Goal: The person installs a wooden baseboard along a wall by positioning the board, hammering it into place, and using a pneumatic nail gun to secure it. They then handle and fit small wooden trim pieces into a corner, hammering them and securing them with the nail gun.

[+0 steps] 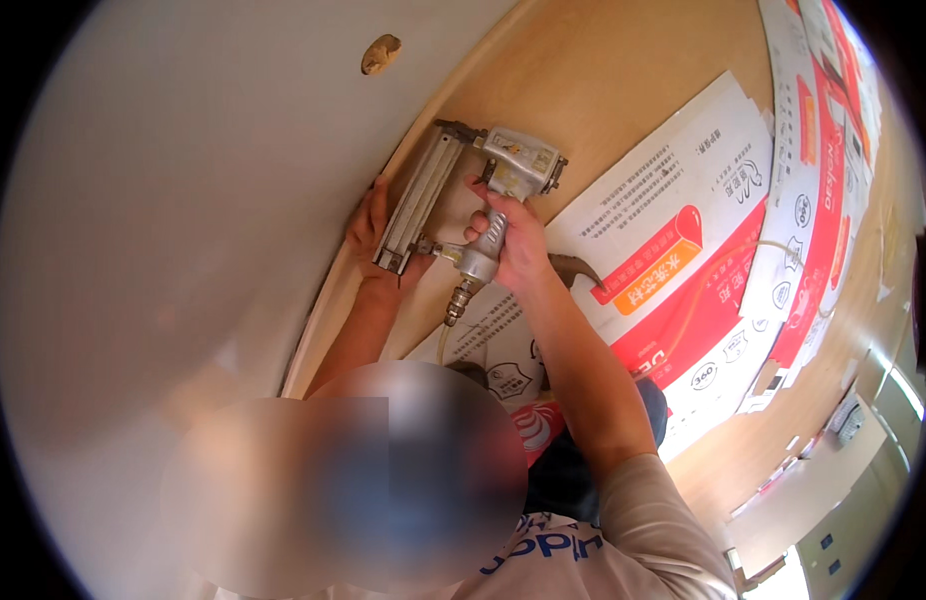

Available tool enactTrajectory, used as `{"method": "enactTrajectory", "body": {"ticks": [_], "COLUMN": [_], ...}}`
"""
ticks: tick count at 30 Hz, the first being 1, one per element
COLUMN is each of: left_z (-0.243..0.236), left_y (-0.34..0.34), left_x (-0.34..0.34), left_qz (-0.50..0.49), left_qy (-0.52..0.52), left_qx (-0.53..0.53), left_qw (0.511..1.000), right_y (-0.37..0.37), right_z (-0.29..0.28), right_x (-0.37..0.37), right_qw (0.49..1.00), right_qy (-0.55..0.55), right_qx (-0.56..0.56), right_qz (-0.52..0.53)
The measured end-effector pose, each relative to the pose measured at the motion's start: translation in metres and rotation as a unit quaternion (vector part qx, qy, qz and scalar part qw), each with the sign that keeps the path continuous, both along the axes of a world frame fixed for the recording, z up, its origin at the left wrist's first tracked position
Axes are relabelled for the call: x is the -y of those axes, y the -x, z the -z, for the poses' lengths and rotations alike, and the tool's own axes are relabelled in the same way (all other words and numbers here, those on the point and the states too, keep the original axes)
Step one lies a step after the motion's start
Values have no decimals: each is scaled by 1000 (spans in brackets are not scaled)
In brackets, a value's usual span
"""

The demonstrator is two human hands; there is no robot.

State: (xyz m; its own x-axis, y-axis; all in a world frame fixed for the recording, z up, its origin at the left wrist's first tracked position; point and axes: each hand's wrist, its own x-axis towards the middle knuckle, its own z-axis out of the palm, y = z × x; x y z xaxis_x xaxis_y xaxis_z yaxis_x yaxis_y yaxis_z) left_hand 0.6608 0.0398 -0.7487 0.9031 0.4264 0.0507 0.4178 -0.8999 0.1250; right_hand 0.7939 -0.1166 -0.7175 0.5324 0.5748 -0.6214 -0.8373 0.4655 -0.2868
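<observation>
A silver air nail gun (523, 165) is gripped round its handle by my right hand (518, 235). Its long magazine (423, 195) slants beside the wooden edge along the pale wall. A brass-coloured coupling (459, 302) sits at the handle's lower end, with a thin pale hose (443, 345) below it. My left hand (366, 225) is behind the magazine, against the wooden edge; bent fingers show on the wall side, the rest is hidden. Whether it touches the magazine I cannot tell. A dark curved claw, like a hammer's (580, 270), shows beside my right forearm.
Red and white printed cardboard sheets (653, 260) lie on the light wood panel (623, 60). The pale wall (183, 200) on the left has a small rough hole (381, 54). A thin hose (798, 262) loops over the cardboard. Another board with small items (813, 460) is at the right.
</observation>
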Motion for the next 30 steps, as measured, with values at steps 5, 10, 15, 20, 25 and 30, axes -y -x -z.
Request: {"method": "enactTrajectory", "body": {"ticks": [5,10,15,20,25,30], "left_z": [-4,3,-7,-54,-65,-20], "left_y": [-6,-3,0,27,153,344], "left_x": [2,-5,-2,0,40,31], "left_qz": [0,18,3,81,-45,-425], "left_qy": [45,5,42,54,238,464], "left_qx": [-20,20,1,40,99,263], "left_qw": [999,1000,999,994,965,731], "right_y": [-1,8,41,66,82,109], "right_z": [3,-13,-31,-43,-55,-73], "right_x": [6,19,77,124,138,123], "right_qw": [1000,1000,999,996,994,977], "right_qy": [9,11,9,-46,-51,-69], "right_qx": [-5,1,-37,-75,-88,-170], "right_qz": [-14,-1,22,6,-32,-110]}}
